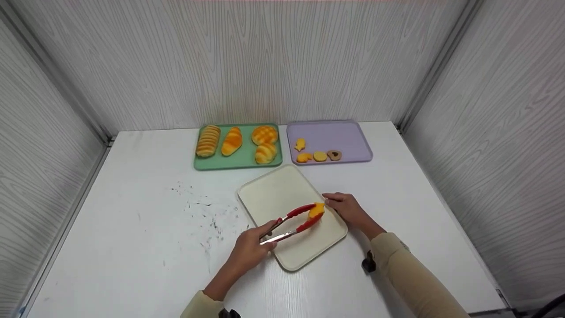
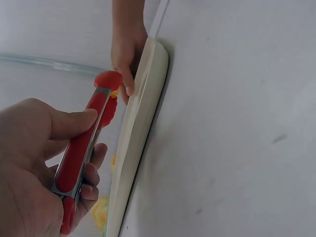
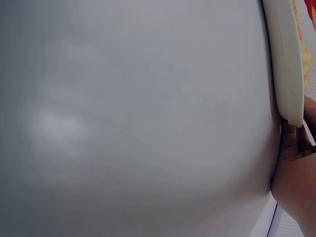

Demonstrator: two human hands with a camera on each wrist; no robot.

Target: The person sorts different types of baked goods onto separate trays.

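My left hand (image 1: 250, 248) grips a pair of metal tongs with red handles and tips (image 1: 309, 224). Between the tips sits a small yellow star-shaped cookie (image 1: 316, 210), held over the cream tray (image 1: 293, 256). In the left wrist view the thumb presses along the red handle (image 2: 79, 155) and the fingers curl round the other side. On the right side of the cream tray, my right hand (image 1: 348, 210) pinches the rim, thumb above and fingers low at the table, as the right wrist view shows. The tray lies at an angle on the white table.
Behind, a green tray (image 1: 240, 162) bears several toy breads, among them a long ridged loaf (image 1: 208, 141). To its right, a purple tray (image 1: 348, 139) has several small cookies along its near left side, including a brown one (image 1: 334, 155). Pale panels (image 1: 273, 62) wall the table in.
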